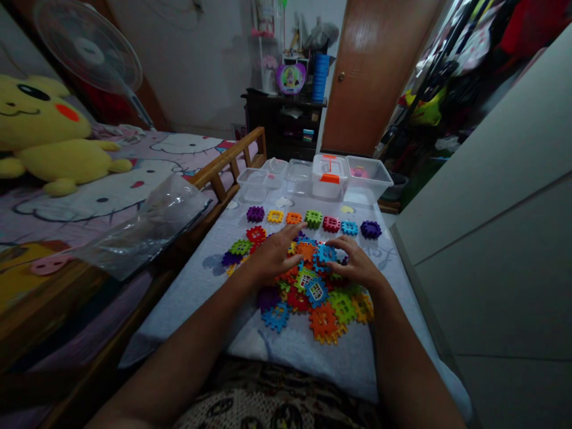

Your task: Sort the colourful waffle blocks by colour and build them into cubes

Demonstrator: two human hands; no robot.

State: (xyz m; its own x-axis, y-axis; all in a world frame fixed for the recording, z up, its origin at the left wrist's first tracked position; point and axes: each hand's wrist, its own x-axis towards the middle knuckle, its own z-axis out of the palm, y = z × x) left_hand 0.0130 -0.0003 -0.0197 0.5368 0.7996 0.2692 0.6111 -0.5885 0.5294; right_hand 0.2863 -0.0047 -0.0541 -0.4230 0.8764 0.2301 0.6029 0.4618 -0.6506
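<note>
A heap of colourful notched plastic tiles, among them an orange tile [324, 322] and a green one [343, 305], lies on the cloth-covered table [201, 316]. Over the heap's left side my left hand [277, 253] is spread, its fingers apart and nothing in them. My right hand [355, 262] is at the heap's right side, thumb and fingers curved around the edge of a blue tile [327, 253]. Beyond the hands runs a row of several tiles, from a purple one [255, 214] at the left to a dark purple one [370, 230] at the right.
Clear plastic boxes [367, 179] stand along the table's far edge, one with an orange-handled lid [329, 170]. A wooden bed rail [223, 161] and a plastic bag [147, 226] are at the left; a pale cabinet [496, 196] borders the right.
</note>
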